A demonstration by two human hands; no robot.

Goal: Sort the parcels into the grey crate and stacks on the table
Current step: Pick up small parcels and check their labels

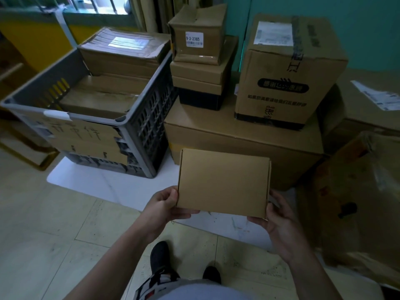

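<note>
Fingers [186, 213] on parcel [224, 182] (behind: label [194, 39] 9-2-2365)

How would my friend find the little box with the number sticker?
Start at the grey crate; right of it, a wide flat carton carries a small pile of boxes. The little box tops that pile. It alone shows a white barcode sticker reading 9-2-2365 on its front.
</note>
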